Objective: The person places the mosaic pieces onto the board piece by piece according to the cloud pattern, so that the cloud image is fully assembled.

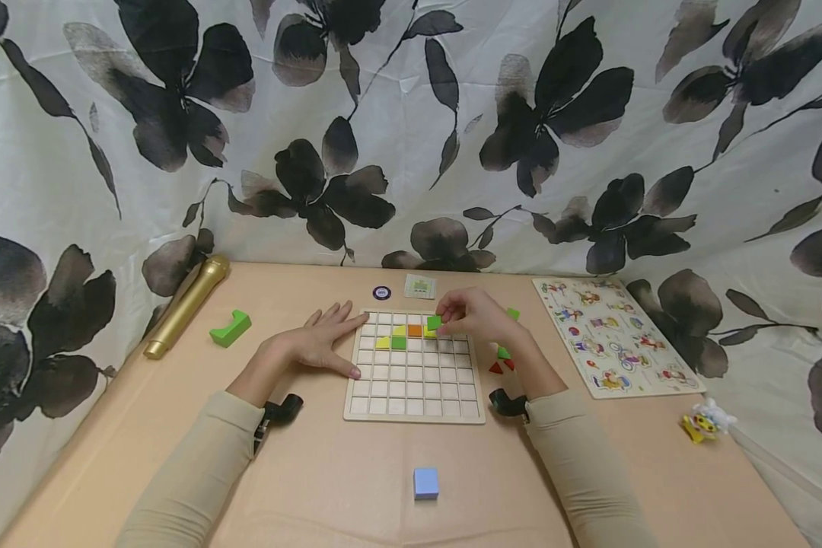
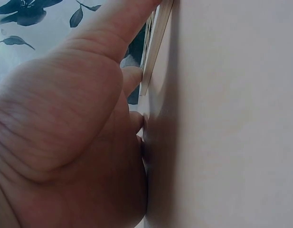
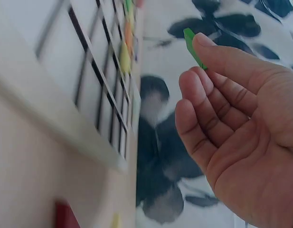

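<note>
R hand, the nearer, has its grip pinching a flat green sq. tile, tilted above far R part of a pale wooden grid board, w/ L hand spread at board's L edge.

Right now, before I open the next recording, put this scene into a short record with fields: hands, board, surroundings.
left hand: spread out at the left edge of the grid board
right hand: pinches a green tile above the board
pieces on board: orange piece, yellow pieces, green piece
beyond board: dark disc, card
far left: gold tube, green arch block
far right: picture board, small figure
nearest camera wearer: blue block
</note>
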`<state>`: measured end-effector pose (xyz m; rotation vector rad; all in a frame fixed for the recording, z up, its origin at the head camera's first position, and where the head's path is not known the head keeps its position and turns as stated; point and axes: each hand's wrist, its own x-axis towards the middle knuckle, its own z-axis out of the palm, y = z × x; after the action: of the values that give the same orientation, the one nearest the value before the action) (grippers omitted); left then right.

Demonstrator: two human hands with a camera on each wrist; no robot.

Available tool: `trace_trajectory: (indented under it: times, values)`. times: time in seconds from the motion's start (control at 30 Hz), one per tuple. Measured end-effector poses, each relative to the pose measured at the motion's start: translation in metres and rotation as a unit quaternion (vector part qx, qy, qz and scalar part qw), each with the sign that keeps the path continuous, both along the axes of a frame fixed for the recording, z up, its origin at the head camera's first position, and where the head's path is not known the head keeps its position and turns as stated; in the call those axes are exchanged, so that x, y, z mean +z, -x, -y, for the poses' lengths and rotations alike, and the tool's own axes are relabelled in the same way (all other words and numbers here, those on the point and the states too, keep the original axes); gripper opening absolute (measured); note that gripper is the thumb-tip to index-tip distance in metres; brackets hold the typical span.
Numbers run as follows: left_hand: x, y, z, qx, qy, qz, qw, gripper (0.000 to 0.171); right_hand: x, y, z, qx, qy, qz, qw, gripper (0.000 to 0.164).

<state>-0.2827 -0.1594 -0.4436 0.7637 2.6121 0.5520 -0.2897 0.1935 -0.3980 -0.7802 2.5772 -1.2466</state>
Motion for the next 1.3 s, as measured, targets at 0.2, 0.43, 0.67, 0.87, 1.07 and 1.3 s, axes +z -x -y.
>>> trace_trajectory:
  times: [0.2, 0.43, 0.67, 0.87, 1.07, 1.3]
  values:
    - [0.000, 0.001, 0.000, 0.000, 0.000, 0.000, 1.0000, 0.122, -0.012, -0.004, 0.027, 0.013, -0.014, 0.027, 0.999, 0.024]
    - [-0.001, 0.001, 0.001, -0.001, -0.005, -0.002, 1.0000, 0.121, -0.023, -0.005, 0.041, 0.019, -0.032, 0.022, 0.999, 0.024]
    - [-0.002, 0.001, 0.001, -0.004, -0.013, -0.005, 0.9999, 0.123, -0.029, -0.004, 0.041, 0.007, -0.066, 0.009, 0.998, 0.024]
    - [-0.002, 0.001, 0.000, -0.001, -0.008, -0.001, 1.0000, 0.122, -0.030, -0.004, 0.042, 0.002, -0.094, 0.013, 0.996, 0.024]
    - [-0.002, 0.001, -0.001, -0.001, -0.004, 0.000, 1.0000, 0.121, -0.029, -0.005, 0.041, 0.001, -0.097, 0.019, 0.995, 0.025]
    - [0.001, -0.001, 0.001, -0.005, -0.007, 0.000, 1.0000, 0.120, 0.006, -0.010, 0.015, 0.010, -0.054, -0.037, 0.998, 0.036]
